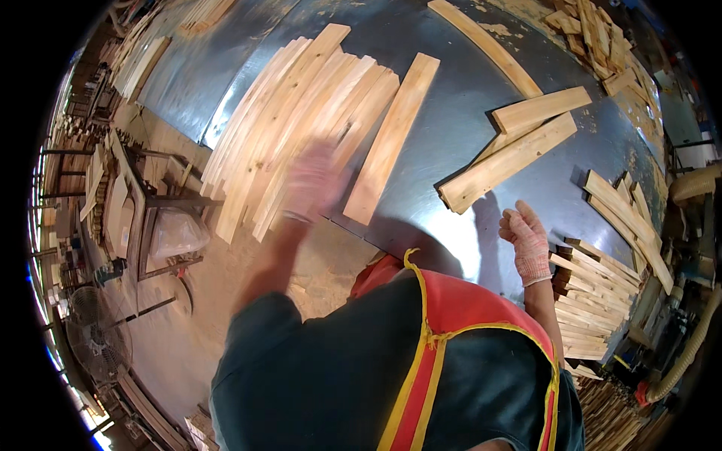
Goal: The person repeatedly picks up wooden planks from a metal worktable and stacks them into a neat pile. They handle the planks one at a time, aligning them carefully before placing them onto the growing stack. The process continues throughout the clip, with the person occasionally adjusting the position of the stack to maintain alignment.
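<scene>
My left hand (312,180), in a pale work glove, is smeared by motion over the near ends of a row of light wooden boards (301,98). Its fingers cannot be made out. To the right of that row one separate board (392,139) lies flat on the metal table. My right hand (526,239), gloved too, is raised near the table's front edge with its fingers curled and nothing visible in them. Just beyond it, a few boards lie crossed over each other, among them a lower board (508,161) and an upper board (541,109).
The metal table (459,83) has sawdust on it. Stacked boards (594,301) stand at the right, scrap wood (594,34) at the far right. On the left are a metal-framed stand (143,218) and a floor fan (98,331). A ribbed hose (688,353) hangs at the right.
</scene>
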